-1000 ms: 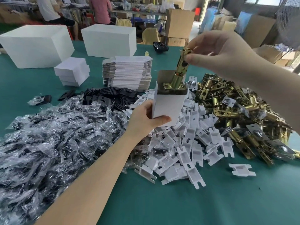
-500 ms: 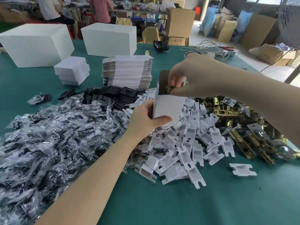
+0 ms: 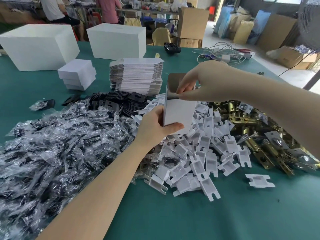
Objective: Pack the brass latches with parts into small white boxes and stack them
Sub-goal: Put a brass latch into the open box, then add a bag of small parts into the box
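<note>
My left hand (image 3: 156, 124) grips a small white box (image 3: 179, 113) upright above the parts, thumb across its front lower corner. My right hand (image 3: 204, 84) is at the box's open top, fingers reaching into the mouth and thumb pinching the front rim. The brass latch is inside the box and hidden. A heap of brass latches (image 3: 259, 135) lies to the right under my right forearm. White plastic parts (image 3: 204, 156) are piled in the middle, bagged black parts (image 3: 57, 144) to the left. A short stack of closed small white boxes (image 3: 77, 74) stands at the back left.
A pile of flat box blanks (image 3: 136, 75) and black plates (image 3: 117, 101) sit behind the parts. Two large white cartons (image 3: 34, 45) (image 3: 116, 42) stand at the far side. Cables (image 3: 223, 52) lie at the back right. Bare green tabletop (image 3: 190, 219) stretches along the near edge.
My right hand lowered the brass latch from above the box down into it; the latch is now out of sight and the fingers are at the box's rim. The left hand held still.
</note>
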A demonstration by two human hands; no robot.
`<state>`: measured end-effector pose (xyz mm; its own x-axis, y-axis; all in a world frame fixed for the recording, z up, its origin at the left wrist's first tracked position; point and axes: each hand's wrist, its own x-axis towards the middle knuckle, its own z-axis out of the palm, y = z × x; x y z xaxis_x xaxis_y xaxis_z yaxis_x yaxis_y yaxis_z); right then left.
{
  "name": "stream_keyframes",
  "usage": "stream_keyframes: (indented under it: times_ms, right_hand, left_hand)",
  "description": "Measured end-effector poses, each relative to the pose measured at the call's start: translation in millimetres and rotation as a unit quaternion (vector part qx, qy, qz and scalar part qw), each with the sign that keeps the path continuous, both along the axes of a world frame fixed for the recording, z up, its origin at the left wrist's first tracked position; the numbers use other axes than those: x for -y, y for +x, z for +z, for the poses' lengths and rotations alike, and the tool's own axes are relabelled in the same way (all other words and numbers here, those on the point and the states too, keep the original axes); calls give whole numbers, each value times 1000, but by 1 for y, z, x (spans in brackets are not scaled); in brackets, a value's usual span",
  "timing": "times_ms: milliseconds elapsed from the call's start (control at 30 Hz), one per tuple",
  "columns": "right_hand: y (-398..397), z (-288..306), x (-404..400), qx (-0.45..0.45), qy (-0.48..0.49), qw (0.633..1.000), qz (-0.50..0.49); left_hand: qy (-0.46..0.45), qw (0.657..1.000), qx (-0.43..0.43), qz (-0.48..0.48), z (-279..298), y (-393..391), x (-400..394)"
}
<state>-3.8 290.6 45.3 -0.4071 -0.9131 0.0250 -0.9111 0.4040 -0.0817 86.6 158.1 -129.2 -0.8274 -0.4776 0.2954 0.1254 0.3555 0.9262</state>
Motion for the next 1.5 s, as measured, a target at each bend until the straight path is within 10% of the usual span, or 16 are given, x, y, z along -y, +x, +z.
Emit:
stream_keyframes:
  times_ms: [233,433,867,1233,1500]
  right_hand:
    - [-6,-3,-13,102,-146,984,19]
    - [-16,-55,-45,197,-463,841,-198]
    - [-15,-131,-44,76,-22,971,-224]
    - [-21,-128,-56,253,-117,937,-210]
    - [-28,-124,-55,215,-107,948,-210]
  left_hand:
    - [7,1000,-4,-10,0,1,0]
    - [39,999,-6,-24,2,3,-2]
    - [11,1000,-6,-28,5,4,-4]
    - [16,999,-15,-32,5,5,-4]
    - [20,999,-10,-38,3,5,-2]
